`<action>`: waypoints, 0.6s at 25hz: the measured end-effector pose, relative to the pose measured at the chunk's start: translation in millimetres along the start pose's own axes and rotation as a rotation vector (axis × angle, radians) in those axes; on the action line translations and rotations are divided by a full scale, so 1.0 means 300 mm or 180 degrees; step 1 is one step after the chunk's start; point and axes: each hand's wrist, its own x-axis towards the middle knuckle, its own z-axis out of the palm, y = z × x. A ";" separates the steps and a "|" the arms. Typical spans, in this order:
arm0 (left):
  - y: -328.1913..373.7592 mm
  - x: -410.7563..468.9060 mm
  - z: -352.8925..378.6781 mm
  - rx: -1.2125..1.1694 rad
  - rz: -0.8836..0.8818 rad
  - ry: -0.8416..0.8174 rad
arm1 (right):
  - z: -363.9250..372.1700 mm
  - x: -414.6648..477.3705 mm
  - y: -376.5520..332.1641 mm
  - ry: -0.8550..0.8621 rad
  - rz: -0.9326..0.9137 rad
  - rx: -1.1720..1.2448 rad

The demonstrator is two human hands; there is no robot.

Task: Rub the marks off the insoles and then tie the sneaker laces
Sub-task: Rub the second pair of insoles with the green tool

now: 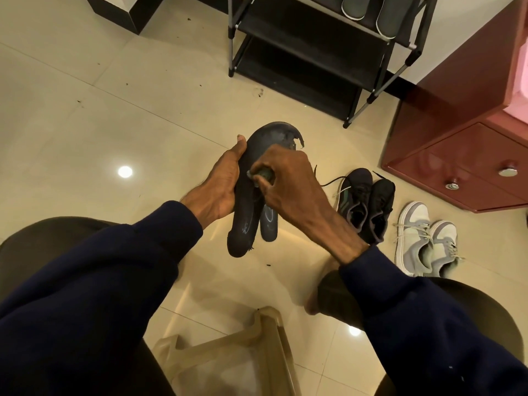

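I look down at a dark insole (244,221) held up above the floor (114,110), toe end away from me and heel end toward my lap. Its surface is matt black. The toe edge is ragged and torn, and there is a small pale scribble near the heel. My left grip (225,181) wraps its left edge, thumb lying along the side and fingers hidden behind it. My right grip (291,178) is curled tight around a small greyish eraser (264,175), which is pressed against the middle of the insole.

A second insole (268,224), bluish-dark, shows just to the right of the first and partly under my right wrist. It carries a pale looping mark. I cannot tell what supports it.

That makes two insoles in my grips and one eraser. On the floor to my right are four sneakers in two pairs. The pair of black sneakers (368,204) stands side by side with laces loose, one lace trailing across the tiles. The pair of grey-and-white sneakers (425,241) stands just beside them, nearer the floor's right edge, with laces also undone.

At the far edge of the floor, against the wall, is one black shoe rack (300,52) with two grey, pale-rimmed pieces (354,5) on its top shelf. I cannot tell whether these are insoles or shoes. One dark red cabinet (471,138) with two round knobs sits beside the rack. One beige plastic stool (228,352) stands between my knees.
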 end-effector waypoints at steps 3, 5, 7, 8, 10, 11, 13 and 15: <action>-0.002 -0.011 0.009 -0.0087 0.0006 -0.0111 | -0.037 0.030 0.071 0.0270 0.0339 -0.0200; -0.001 -0.020 0.015 -0.0064 -0.0009 -0.0159 | -0.058 0.040 0.113 0.0460 0.0578 -0.0282; 0.001 -0.016 0.011 -0.0066 -0.0004 -0.0131 | -0.047 0.033 0.094 0.0353 0.0481 -0.0120; 0.003 -0.013 0.007 -0.0059 0.0023 -0.0081 | -0.032 0.023 0.065 0.0181 0.0330 0.0003; 0.003 -0.008 0.000 -0.0040 0.0053 0.0029 | -0.005 0.004 0.013 -0.0077 0.0046 0.0053; 0.002 -0.006 0.002 -0.0054 0.0050 0.0034 | -0.002 0.004 0.015 -0.0058 0.0023 -0.0011; 0.002 -0.007 0.007 -0.0101 0.0051 -0.0037 | -0.020 0.022 0.064 0.0198 0.0234 -0.0164; 0.005 -0.023 0.015 -0.0071 0.0014 -0.0090 | -0.047 0.037 0.121 0.0409 0.0510 -0.0308</action>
